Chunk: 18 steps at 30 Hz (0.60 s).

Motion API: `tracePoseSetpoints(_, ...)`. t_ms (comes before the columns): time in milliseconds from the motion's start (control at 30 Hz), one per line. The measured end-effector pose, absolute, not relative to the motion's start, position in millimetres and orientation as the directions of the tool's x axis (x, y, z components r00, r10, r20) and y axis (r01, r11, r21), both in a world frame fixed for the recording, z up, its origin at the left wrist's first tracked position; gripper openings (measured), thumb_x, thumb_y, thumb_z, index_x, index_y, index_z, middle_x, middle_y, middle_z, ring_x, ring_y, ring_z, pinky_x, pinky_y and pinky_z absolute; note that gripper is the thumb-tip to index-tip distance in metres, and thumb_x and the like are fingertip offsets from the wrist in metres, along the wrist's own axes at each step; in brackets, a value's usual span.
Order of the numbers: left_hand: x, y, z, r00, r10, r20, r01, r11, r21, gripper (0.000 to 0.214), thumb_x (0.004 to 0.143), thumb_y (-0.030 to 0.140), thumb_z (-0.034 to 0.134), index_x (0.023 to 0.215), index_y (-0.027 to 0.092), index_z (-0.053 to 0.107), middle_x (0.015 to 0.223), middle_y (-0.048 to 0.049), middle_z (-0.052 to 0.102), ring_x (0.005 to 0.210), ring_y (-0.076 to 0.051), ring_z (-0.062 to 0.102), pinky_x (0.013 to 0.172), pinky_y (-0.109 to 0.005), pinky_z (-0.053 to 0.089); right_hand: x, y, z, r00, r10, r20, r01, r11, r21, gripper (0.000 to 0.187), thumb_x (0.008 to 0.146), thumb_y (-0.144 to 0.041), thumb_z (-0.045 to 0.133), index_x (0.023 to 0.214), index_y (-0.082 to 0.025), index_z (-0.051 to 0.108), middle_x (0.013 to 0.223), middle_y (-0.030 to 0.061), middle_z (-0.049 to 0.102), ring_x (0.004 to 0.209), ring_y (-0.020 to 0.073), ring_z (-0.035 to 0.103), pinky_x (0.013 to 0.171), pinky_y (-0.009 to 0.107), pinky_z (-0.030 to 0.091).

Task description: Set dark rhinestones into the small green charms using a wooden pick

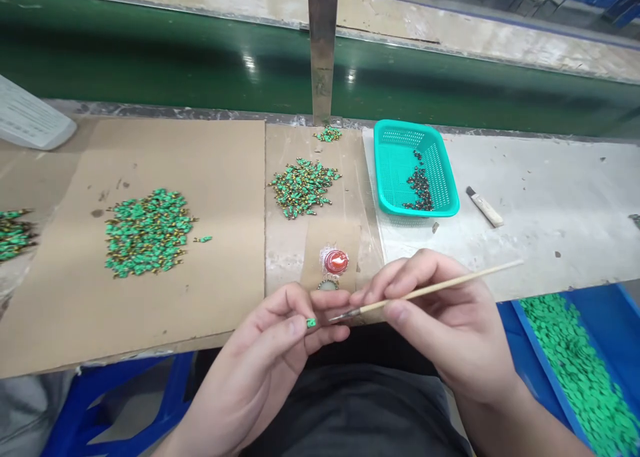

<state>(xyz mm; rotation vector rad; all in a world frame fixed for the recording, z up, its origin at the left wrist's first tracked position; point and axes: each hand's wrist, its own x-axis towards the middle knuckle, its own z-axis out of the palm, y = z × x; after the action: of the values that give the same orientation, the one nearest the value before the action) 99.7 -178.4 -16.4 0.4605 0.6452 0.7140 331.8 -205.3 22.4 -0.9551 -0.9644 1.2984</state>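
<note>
While the left hand (pixel 270 337) pinches a small green piece (pixel 311 322) between thumb and finger, the right hand (pixel 430 317) is closed in a pen grip around a thin wooden paintbrush (pixel 440 287), whose dark tip sits just beside the piece without clearly touching it. Just beyond the hands, a round red cap (pixel 335 261) rests on crinkled clear plastic, with a small round metal lid (pixel 329 284) almost touching it on the near side. Both lie on a narrow cardboard sheet (pixel 285 257) that also carries two heaps of green-and-gold pieces (pixel 303 187), the smaller one (pixel 329 134) near a metal upright (pixel 323 43). On a wider cardboard sheet (pixel 225 177) to the left lies a larger heap of the same pieces (pixel 147 233). To the right, on a white sheet (pixel 540 197), stand a teal plastic basket (pixel 425 212) holding dark pieces (pixel 420 187) and a flat brush (pixel 484 207). Down at the lower right, a blue tray (pixel 550 370) is full of green pieces (pixel 575 370). A green conveyor belt (pixel 150 57) runs along the far side.
</note>
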Motion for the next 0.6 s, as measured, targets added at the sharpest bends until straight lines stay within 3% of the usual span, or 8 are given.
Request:
tracePoseSetpoints(167,97.1,-179.6,-16.6,0.595,0.731,-0.336,-0.475,0.656,0.586,0.019,0.112,0.029,0.079,0.096,0.022,0.086,0.135,-0.0105,0.091,0.124,-0.026,0.084,0.11,-0.035,0.069,326.9,-211.2,25.7,0.015,0.998,0.054,-0.227,0.056,-0.972,0.017,0.103,-0.008,0.087,0.107,-0.025,0.086,0.105,0.0052,0.088,0.103,0.0227,0.087,0.097,0.037,0.072)
tracePoseSetpoints(600,102.2,-179.8,-12.1,0.553,0.761,-0.339,-0.465,0.62,0.632,0.017,0.107,0.032,0.086,0.093,0.023,0.086,0.127,-0.0116,0.094,0.122,-0.029,0.087,0.108,-0.037,0.07,324.6,-210.7,28.6,-0.002,0.998,0.065,-0.205,0.063,-0.977,0.021,0.103,-0.004,0.085,0.107,-0.025,0.086,0.103,0.0044,0.089,0.097,0.018,0.086,0.093,0.03,0.071)
